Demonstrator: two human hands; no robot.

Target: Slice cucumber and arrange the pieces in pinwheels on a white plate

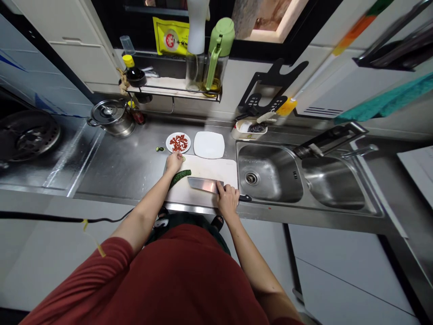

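Note:
A white cutting board (213, 168) lies on the steel counter with a dark green cucumber (181, 176) at its left side. My left hand (174, 162) is over the board's far left corner, fingers bent together at a small pale-green cucumber slice (184, 159). My right hand (228, 199) is closed around the black handle of a kitchen knife (202, 184). The wide blade points left, low over the board, its tip just right of the cucumber. Beyond the board are a white plate of chopped red pieces (179, 142) and a bare white square plate (209, 145).
Two cucumber ends (160, 149) lie left of the round plate. A lidded pot (113, 118) stands farther left, near the stove (29, 135). Right of the board is a double sink (270, 174). A wall shelf (172, 85) with bottles hangs above the counter.

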